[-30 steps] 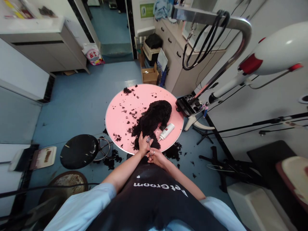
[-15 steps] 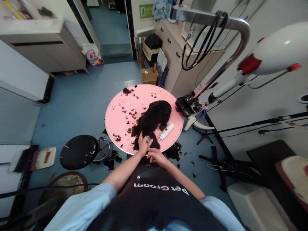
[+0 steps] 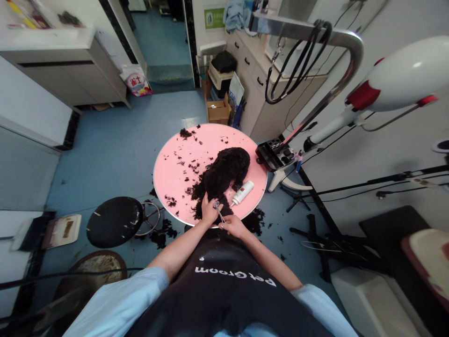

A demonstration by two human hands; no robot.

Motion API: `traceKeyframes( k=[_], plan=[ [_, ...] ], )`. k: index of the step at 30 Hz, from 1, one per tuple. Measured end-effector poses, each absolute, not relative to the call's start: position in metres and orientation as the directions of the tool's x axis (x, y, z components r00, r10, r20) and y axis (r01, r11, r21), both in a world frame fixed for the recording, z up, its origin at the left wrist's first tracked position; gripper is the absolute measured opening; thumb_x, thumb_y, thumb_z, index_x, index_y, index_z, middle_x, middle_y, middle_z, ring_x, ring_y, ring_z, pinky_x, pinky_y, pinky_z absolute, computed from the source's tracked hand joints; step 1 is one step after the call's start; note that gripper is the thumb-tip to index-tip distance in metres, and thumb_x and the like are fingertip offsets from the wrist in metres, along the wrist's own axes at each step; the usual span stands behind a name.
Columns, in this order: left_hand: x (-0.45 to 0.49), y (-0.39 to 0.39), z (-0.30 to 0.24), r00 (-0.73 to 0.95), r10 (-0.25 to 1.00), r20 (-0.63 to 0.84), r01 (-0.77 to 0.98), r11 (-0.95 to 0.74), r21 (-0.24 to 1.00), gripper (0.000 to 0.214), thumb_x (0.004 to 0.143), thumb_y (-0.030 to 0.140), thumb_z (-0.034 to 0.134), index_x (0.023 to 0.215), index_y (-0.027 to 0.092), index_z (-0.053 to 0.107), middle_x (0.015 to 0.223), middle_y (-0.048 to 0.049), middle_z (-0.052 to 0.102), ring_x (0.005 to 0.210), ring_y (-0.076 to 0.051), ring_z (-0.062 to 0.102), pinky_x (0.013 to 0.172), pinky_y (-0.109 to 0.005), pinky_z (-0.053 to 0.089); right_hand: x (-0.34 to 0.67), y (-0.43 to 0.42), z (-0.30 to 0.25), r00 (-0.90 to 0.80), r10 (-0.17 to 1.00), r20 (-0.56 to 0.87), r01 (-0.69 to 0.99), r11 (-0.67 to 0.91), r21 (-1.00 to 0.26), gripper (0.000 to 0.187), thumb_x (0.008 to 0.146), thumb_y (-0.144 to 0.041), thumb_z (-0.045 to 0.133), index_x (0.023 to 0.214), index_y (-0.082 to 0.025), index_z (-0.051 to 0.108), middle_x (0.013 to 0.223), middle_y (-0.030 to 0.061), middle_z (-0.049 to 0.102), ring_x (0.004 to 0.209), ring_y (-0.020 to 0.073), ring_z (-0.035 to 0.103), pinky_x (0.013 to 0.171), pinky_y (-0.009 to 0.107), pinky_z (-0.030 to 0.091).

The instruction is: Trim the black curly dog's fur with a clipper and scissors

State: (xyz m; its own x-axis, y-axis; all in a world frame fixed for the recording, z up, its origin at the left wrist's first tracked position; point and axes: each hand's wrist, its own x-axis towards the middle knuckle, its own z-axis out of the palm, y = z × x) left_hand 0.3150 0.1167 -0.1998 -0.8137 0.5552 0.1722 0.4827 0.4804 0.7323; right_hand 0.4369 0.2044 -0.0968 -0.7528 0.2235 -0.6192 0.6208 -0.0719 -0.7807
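A black curly-haired dog (image 3: pixel 228 168) lies on the round pink grooming table (image 3: pixel 171 164), its head toward me. My left hand (image 3: pixel 209 211) grips the dog's head at the ear, thumb and fingers around a small pale patch that looks like the inside of the ear. My right hand (image 3: pixel 234 225), at the table's near edge, is closed on slim metal forceps (image 3: pixel 220 215) with finger rings. The tips of the forceps point at that pale patch; whether they touch it I cannot tell. A white nozzle bottle (image 3: pixel 242 192) lies on its side right of the dog's head.
Black hair clippings (image 3: pixel 185 133) are scattered over the table and floor. A black round stool (image 3: pixel 115 222) stands at the left. To the right are a tool tray (image 3: pixel 271 155), a metal grooming arm (image 3: pixel 336 75) with hanging black loops, and a white dryer (image 3: pixel 407 70).
My right hand has shifted slightly right and up, and the forceps now slant more to the right. My left hand and the dog have hardly moved.
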Motion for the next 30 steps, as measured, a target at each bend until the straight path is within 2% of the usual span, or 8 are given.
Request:
traceKeyframes(
  k=[6,13,18,23,30],
  plan=[
    [0.315,0.116,-0.196,-0.817,0.557,0.150,0.469,0.492,0.733,0.027,0.076,0.026,0.072,0.101,0.018,0.071,0.152,-0.0109,0.034,0.135,-0.032,0.040,0.111,-0.046,0.037,0.433,0.208,-0.092,-0.776,0.188,-0.602,0.603,-0.062,-0.796,0.013,0.070,-0.026,0.062,0.065,-0.015,0.067,0.056,-0.0019,0.060,0.044,0.0061,0.044,0.043,0.017,0.037],
    [0.314,0.116,-0.192,-0.813,0.567,0.135,0.468,0.498,0.730,0.025,0.075,0.025,0.073,0.098,0.017,0.072,0.151,-0.0121,0.035,0.134,-0.033,0.041,0.110,-0.046,0.038,0.438,0.213,-0.089,-0.792,0.128,-0.597,0.594,-0.064,-0.802,0.007,0.068,-0.023,0.063,0.068,-0.016,0.065,0.054,-0.0046,0.056,0.042,0.0062,0.044,0.043,0.019,0.039],
    [0.315,0.116,-0.193,-0.813,0.567,0.132,0.468,0.502,0.727,0.024,0.074,0.024,0.074,0.097,0.018,0.072,0.150,-0.0113,0.035,0.135,-0.033,0.040,0.110,-0.046,0.037,0.442,0.217,-0.083,-0.773,0.145,-0.618,0.619,-0.041,-0.784,0.009,0.067,-0.022,0.064,0.061,-0.016,0.062,0.050,-0.0047,0.054,0.041,0.0068,0.041,0.042,0.020,0.038],
    [0.315,0.116,-0.194,-0.813,0.566,0.139,0.476,0.508,0.718,0.025,0.074,0.025,0.074,0.098,0.019,0.072,0.151,-0.0108,0.034,0.135,-0.033,0.040,0.110,-0.047,0.038,0.441,0.218,-0.078,-0.751,0.167,-0.638,0.645,-0.022,-0.764,0.007,0.068,-0.022,0.063,0.065,-0.015,0.066,0.056,-0.0023,0.061,0.041,0.0069,0.043,0.042,0.021,0.038],
    [0.316,0.116,-0.196,-0.813,0.564,0.146,0.482,0.511,0.712,0.027,0.074,0.028,0.074,0.100,0.019,0.072,0.151,-0.0119,0.034,0.135,-0.034,0.040,0.110,-0.048,0.038,0.444,0.218,-0.079,-0.736,0.188,-0.650,0.661,-0.006,-0.750,0.010,0.067,-0.025,0.066,0.064,-0.015,0.066,0.055,-0.0018,0.062,0.042,0.0071,0.045,0.042,0.020,0.037]
  ],
)
